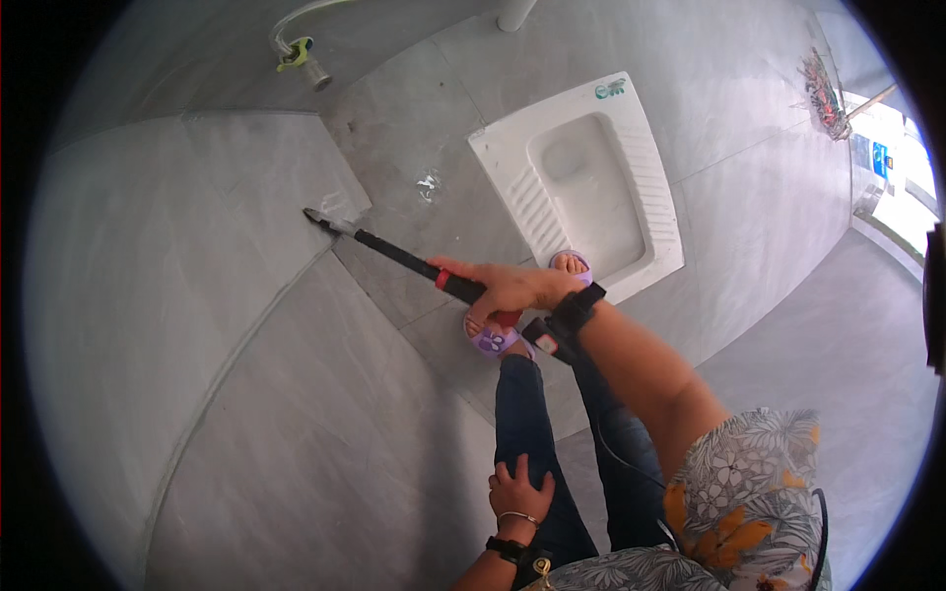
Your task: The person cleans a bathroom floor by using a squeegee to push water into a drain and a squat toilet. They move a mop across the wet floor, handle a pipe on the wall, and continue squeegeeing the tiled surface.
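My right hand (517, 288) is wrapped around the black handle of a long-handled scraper (399, 258) with red parts. The scraper's flat head (323, 220) rests against the grey tiled wall (222, 207), by a tile joint low on the left. A wet, shiny smear shows beside that head. My left hand (521, 489) lies on my left leg in dark jeans (525, 414), fingers spread and holding nothing. My purple slippers (494, 340) stand on the tiled floor near the white ceramic squat toilet (510, 170).
A pale hose ends in a nozzle (318, 76) with a yellow-green piece at the upper left. A white pipe (515, 13) rises at the top. A whitish spot (427, 186) marks the floor. At right, a multicoloured mop head (824, 96) is near a bright opening.
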The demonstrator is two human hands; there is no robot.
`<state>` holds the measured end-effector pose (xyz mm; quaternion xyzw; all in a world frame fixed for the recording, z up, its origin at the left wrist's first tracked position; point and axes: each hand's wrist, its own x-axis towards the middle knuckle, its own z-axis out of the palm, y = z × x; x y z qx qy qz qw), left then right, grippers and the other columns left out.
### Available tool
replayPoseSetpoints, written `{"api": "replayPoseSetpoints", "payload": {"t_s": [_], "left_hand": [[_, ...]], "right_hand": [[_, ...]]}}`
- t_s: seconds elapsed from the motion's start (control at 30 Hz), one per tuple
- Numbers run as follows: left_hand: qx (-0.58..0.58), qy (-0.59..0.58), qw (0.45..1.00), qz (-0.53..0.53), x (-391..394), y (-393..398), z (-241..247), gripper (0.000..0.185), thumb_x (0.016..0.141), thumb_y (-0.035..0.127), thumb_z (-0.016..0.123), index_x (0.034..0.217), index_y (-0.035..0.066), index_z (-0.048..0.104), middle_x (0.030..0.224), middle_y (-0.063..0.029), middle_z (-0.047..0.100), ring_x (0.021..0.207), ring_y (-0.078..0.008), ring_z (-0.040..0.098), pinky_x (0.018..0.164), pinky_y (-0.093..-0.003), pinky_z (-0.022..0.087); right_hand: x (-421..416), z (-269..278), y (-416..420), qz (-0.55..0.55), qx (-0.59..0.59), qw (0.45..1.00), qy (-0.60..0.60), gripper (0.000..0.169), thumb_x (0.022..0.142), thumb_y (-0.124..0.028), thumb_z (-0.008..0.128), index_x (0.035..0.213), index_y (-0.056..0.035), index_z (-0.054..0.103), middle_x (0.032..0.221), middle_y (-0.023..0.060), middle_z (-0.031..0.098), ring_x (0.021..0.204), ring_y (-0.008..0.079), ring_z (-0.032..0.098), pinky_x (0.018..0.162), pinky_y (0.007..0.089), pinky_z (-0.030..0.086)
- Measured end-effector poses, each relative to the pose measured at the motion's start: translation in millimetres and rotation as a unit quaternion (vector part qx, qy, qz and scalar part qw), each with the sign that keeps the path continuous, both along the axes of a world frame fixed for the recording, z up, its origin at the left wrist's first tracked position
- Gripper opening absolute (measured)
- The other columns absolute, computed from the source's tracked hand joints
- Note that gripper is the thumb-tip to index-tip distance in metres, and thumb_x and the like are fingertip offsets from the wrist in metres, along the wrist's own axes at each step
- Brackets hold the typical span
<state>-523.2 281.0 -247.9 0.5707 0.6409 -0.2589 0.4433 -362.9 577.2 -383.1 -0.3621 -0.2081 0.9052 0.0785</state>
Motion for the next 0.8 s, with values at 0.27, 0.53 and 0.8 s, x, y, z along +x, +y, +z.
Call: {"api": "replayPoseSetpoints", "payload": {"t_s": [0.27, 0.53, 0.8], "left_hand": [[-0.008, 0.036, 0.999, -0.026, 11, 16, -1, 0.053, 0.072, 0.043, 0.066, 0.116, 0.015, 0.06, 0.11, -0.0208, 0.051, 0.088, -0.0387, 0.053, 0.069, -0.0469, 0.049], [-0.052, 0.045, 0.997, -0.025, 19, 27, -4, 0.055, 0.071, 0.043, 0.067, 0.117, 0.014, 0.058, 0.111, -0.0205, 0.051, 0.089, -0.0381, 0.052, 0.073, -0.0453, 0.047], [-0.041, 0.041, 0.997, -0.057, 23, 37, -1, 0.055, 0.072, 0.044, 0.066, 0.118, 0.014, 0.059, 0.11, -0.0194, 0.049, 0.09, -0.0383, 0.052, 0.068, -0.0462, 0.048]], "right_hand": [[-10, -32, 58, 0.031, 0.074, 0.993, -0.089, 0.074, 0.077, -0.006, 0.057, 0.144, -0.0165, 0.029, 0.062, 0.0033, 0.051, 0.048, 0.0109, 0.048, 0.044, 0.0249, 0.04], [-9, -18, 18, 0.002, 0.039, 0.999, -0.008, 0.082, 0.07, 0.001, 0.054, 0.145, -0.0168, 0.024, 0.057, 0.006, 0.048, 0.046, 0.0152, 0.051, 0.041, 0.029, 0.041], [-27, -20, 50, 0.04, 0.051, 0.996, -0.056, 0.074, 0.074, -0.001, 0.052, 0.141, -0.0173, 0.026, 0.058, 0.006, 0.05, 0.046, 0.0144, 0.05, 0.042, 0.0286, 0.041]]}}
